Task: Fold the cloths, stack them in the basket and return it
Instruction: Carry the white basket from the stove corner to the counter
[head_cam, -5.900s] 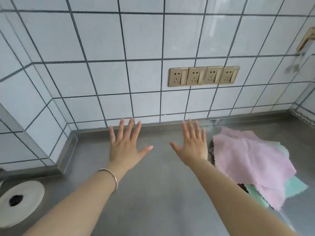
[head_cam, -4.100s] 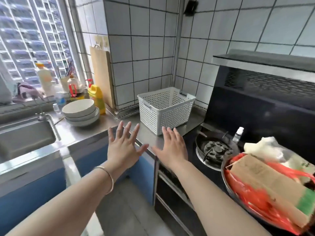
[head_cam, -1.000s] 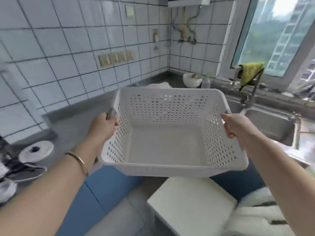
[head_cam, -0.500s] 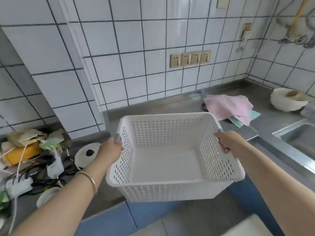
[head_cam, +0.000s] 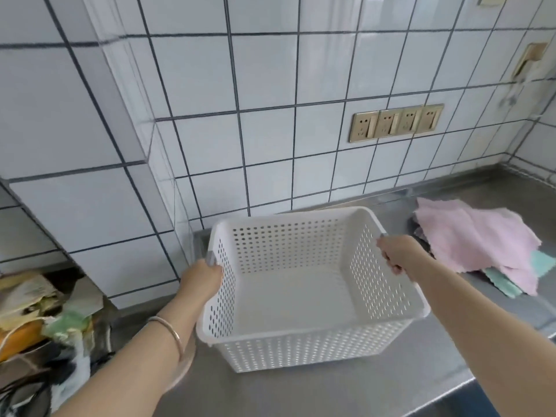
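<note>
The task looks barely begun: the white perforated basket (head_cam: 304, 284) is empty and sits at, or just above, the steel counter (head_cam: 346, 389), with the left hand (head_cam: 202, 278) and right hand (head_cam: 398, 255) each curled round a side handle. The pink and green cloths (head_cam: 481, 245) lie unfolded in a loose heap to its right, so folding, stacking and returning are all left. No writing or brand is readable.

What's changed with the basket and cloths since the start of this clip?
Both hands, empty at first, took hold of the basket by its side rims, left hand, right hand, and carried it from beside the stove to the counter left of the cloths. Cloths stay unfolded, basket empty.
</note>
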Demonstrator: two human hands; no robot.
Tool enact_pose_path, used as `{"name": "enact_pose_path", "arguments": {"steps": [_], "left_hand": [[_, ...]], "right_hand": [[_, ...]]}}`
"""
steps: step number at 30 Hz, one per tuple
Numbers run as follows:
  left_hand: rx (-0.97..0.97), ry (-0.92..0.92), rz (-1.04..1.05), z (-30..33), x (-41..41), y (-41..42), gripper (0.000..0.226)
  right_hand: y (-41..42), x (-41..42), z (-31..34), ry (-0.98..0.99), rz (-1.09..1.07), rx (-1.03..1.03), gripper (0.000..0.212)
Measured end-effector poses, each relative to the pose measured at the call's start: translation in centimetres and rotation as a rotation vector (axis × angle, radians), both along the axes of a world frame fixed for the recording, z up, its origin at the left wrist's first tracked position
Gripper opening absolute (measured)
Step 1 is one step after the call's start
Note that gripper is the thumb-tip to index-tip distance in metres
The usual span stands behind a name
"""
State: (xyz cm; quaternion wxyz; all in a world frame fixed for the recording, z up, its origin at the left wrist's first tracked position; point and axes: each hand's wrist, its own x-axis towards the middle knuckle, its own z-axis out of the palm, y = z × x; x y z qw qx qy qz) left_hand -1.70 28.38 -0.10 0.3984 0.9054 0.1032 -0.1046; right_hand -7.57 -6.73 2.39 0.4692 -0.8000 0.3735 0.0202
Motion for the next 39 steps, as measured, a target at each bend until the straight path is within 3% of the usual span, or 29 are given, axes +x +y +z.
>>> {"name": "enact_pose_path", "arguments": {"steps": [5, 10, 14, 18, 25, 28, 32, 39], "left_hand": [[0.011, -0.011, 0.090, -0.3, 5.7, -0.1, 0.022], [0.146, -0.033, 0.112, -0.3, 9.1, -0.3, 0.028], [0.297, -0.040, 0.107, -0.6, 11.2, -0.4, 0.013], [0.415, -0.083, 0.215, -0.9, 13.4, -0.8, 0.028], [0.577, -0.093, 0.257, -2.0, 14.7, -1.2, 0.023], [0.550, -0.167, 0.269, -2.3, 14.6, -1.1, 0.019], [0.549, -0.123, 0.234, -2.1, 14.8, -0.9, 0.023], [0.520, -0.272, 0.228, -2.0, 13.8, -1.6, 0.020]], "right_hand": [[0.0, 7.5, 0.2, -0.003, -0.025, 0.082, 0.034], [-0.2, 13.9, -1.1, 0.006, 0.076, 0.200, 0.013], [-0.8, 18.2, -1.9, 0.014, 0.168, 0.309, 0.022], [-1.4, 22.0, -2.3, 0.013, 0.247, 0.357, 0.026], [-1.5, 24.9, -3.4, -0.011, 0.430, 0.072, 0.032], [-1.3, 26.0, -4.0, -0.001, 0.443, 0.045, 0.026], [-1.2, 26.3, -4.7, 0.027, 0.364, 0.096, 0.028], [-0.7, 25.8, -4.0, 0.031, 0.410, 0.025, 0.024]]}}
